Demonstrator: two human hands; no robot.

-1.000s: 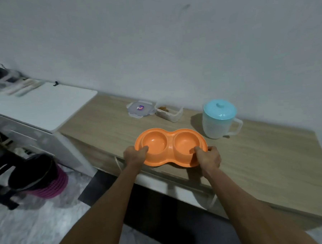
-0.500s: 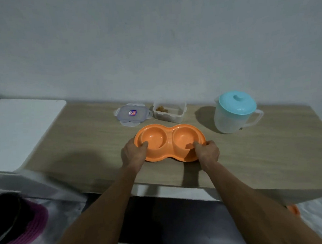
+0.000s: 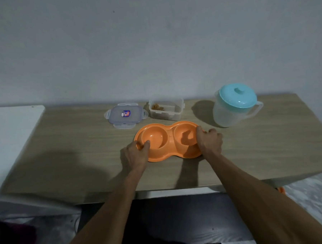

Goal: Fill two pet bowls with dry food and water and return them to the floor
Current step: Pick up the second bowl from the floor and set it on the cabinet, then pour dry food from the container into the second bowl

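An orange double pet bowl (image 3: pixel 166 140) rests on the wooden counter (image 3: pixel 83 154), both of its wells empty. My left hand (image 3: pixel 135 155) grips its left rim, thumb inside the left well. My right hand (image 3: pixel 209 140) grips its right rim, thumb over the edge. Behind the bowl stands an open clear food container (image 3: pixel 166 109) holding a little brown dry food. Its lid (image 3: pixel 126 115) lies flat to the left of it. A translucent water jug (image 3: pixel 234 105) with a teal lid stands at the back right.
A white surface (image 3: pixel 13 133) adjoins the counter on the left. A grey wall rises right behind the counter. Below the front edge lie a dark opening and a patterned floor, with a dark and pink object (image 3: pixel 15 239) at the lower left.
The double bowl has gone from the counter's front edge to further in, close to the container. The view has swung to face the counter squarely. Both hands still hold the rims.
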